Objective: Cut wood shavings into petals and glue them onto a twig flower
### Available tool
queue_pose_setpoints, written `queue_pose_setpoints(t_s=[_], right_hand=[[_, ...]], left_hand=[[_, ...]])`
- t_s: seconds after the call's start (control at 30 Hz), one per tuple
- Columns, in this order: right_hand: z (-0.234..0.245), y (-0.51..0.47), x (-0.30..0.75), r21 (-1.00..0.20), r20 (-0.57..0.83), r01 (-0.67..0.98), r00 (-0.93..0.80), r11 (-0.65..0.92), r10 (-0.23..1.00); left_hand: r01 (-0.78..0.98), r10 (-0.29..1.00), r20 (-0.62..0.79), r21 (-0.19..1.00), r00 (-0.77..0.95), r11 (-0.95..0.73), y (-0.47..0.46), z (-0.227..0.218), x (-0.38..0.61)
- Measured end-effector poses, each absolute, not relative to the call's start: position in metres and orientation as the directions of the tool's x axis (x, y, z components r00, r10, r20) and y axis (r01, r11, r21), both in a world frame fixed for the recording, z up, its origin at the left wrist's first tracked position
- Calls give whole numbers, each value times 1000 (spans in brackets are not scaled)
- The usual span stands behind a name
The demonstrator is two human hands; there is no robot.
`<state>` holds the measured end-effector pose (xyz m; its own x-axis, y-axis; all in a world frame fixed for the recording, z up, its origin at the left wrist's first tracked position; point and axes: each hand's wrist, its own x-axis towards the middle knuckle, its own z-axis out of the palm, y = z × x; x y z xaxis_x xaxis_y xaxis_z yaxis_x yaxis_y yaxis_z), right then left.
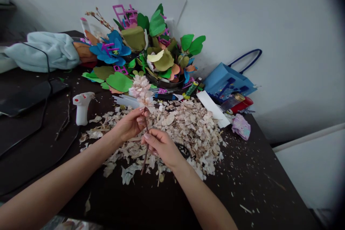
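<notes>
Head view: left hand (129, 124) curled on twig stem (146, 156), right hand (161, 146) pinching it, grip hidden.

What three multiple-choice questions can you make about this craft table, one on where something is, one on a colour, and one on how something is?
1. Where is the white glue gun?
A) in the blue bag
B) left of the pile of pale petals
C) on the pale blue cloth

2. What colour is the big flower at the back?
A) blue
B) red
C) yellow

3. How is the pale blossom twig?
A) lying flat
B) held up by hand
C) standing in a vase

1. B: it stands left of the petals.
2. A: its petals are blue.
3. B: the left hand and right hand hold its stem.
</notes>
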<state>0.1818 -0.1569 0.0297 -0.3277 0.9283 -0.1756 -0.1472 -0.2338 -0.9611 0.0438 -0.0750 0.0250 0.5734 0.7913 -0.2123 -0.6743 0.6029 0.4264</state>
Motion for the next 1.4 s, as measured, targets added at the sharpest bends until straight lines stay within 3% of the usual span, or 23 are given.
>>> queue_pose_setpoints(t_s=[0.27,1.17,1.4], right_hand=[[29,-157,185,-963,-155,-158,-332,-216,930],[38,-149,197,-971,-156,-149,-209,-189,965],[34,-149,196,-970,-145,-157,-234,-185,961]], left_hand=[[-678,797,-182,439,576,590,-74,25,44],[-613,855,-95,657,510,439,-74,13,51],[-523,813,27,778,582,348,-76,10,49]])
